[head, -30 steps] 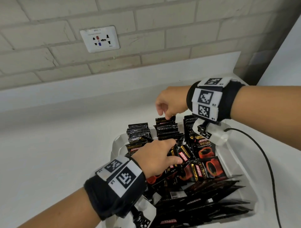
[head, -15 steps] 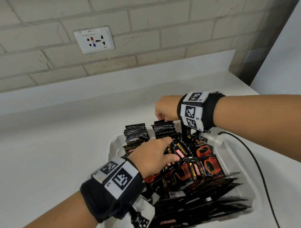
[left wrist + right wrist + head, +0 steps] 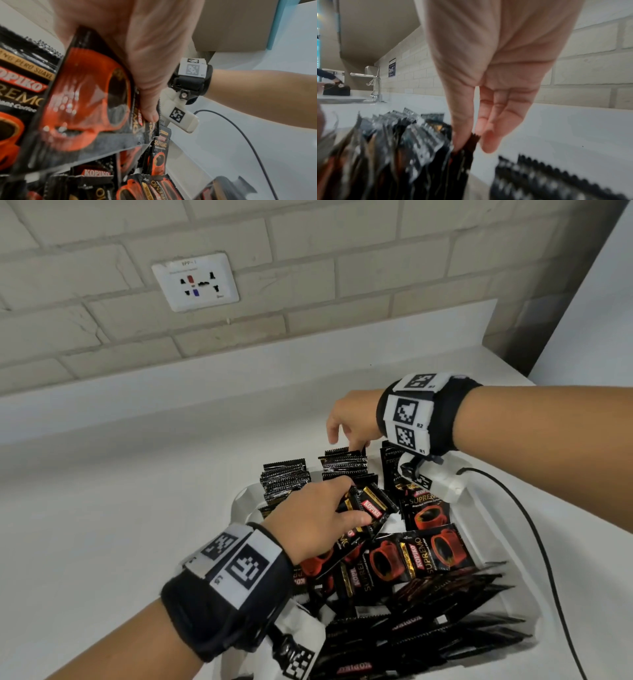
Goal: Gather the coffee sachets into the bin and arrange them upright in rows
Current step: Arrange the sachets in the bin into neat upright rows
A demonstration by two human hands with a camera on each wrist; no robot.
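Note:
A translucent white bin on the counter holds black Kopiko coffee sachets. Three upright rows stand at its far end. Loose sachets lie flat and jumbled in the middle and near end. My left hand grips a few loose sachets just in front of the rows; the left wrist view shows one with a red cup under my thumb. My right hand reaches down over the middle row. In the right wrist view its thumb and fingers pinch the top edge of an upright sachet.
A black cable runs over the counter right of the bin. A brick wall with a socket plate rises behind a white ledge. Bare white counter lies left of the bin. Far along the counter stands a tap.
My left hand has closed on a few loose sachets and raised them slightly. My right hand has come down onto the middle row and pinched a sachet's top.

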